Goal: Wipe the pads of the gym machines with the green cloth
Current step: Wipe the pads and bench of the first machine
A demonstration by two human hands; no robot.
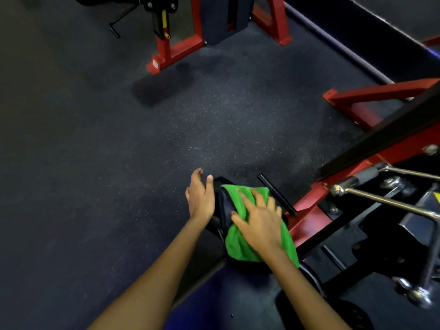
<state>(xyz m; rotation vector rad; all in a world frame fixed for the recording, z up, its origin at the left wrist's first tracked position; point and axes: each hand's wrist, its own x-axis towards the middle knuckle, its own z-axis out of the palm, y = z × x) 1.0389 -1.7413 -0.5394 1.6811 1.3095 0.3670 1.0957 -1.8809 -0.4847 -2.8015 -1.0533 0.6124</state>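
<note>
A green cloth (234, 244) is draped over a black pad (222, 206) of a red gym machine low in the head view. My right hand (258, 219) lies flat on the cloth with fingers spread, pressing it onto the pad. My left hand (200, 195) is at the pad's left end, fingers relaxed and straight, thumb raised; it rests against the pad's side. Most of the pad is hidden under the cloth and my hands.
The machine's red frame (307, 215) with chrome rods (381, 201) and a black handle bar (277, 195) stands to the right. Another red machine (181, 48) stands at the back. Dark speckled rubber floor (119, 139) spreads to the left.
</note>
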